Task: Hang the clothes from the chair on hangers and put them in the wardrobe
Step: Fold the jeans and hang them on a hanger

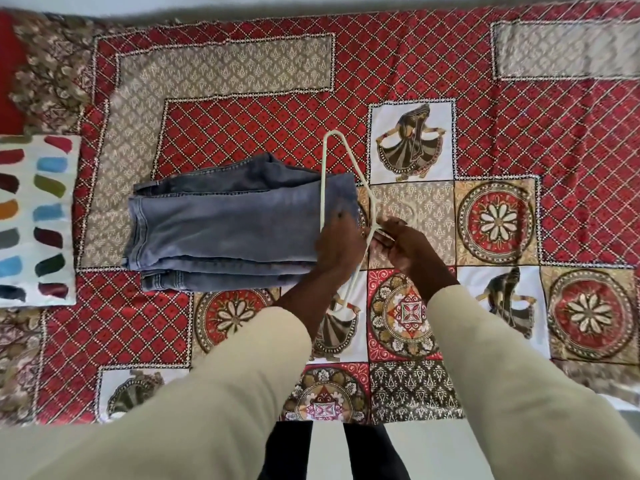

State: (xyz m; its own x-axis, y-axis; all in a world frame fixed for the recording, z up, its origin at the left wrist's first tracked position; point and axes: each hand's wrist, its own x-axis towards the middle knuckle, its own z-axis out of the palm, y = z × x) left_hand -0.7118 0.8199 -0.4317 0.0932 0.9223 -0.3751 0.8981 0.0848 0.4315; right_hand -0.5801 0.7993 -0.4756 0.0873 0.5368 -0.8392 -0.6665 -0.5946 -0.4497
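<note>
- Spread across the whole view: a patterned bedspread [450, 64], red diamond lattice with beige panels, round flower medallions and squares showing dancing figures.
- Left hand [337, 245] laid on the right end of the folded jeans [225, 230], fingers curled over the fold where the hanger's bar crossed the denim; could not tell whether gripping the cloth, the bar, or both.
- Right hand [403, 244] just beside the left, off the denim and above the bedspread, fingers curled round the hanger's neck near the hook.
- Both forearms in pale beige sleeves [207, 393], reaching in from the lower edge and converging at the hanger.
- White plastic hanger [323, 174] standing on end relative to the view: one corner pointing away above the jeans, the opposite corner down near the left wrist, the long bar running along the jeans' right end.
- Hook of the hanger partly hidden by the right hand, its curve faintly seen against a beige panel.
- Jeans, faded blue-grey, folded into a thick stack lying flat in the middle of the bedspread, waistband and seams toward the left, folded end toward the hands.
- White pillow [34, 220] with multicoloured brush-stroke marks at the far left edge, well apart from the jeans.
- Brown floral cloth [48, 71] bunched at the upper left corner, next to a plain red patch.
- Dark trouser legs [294, 452] visible at the bottom centre, against a pale floor, between the two sleeves.
</note>
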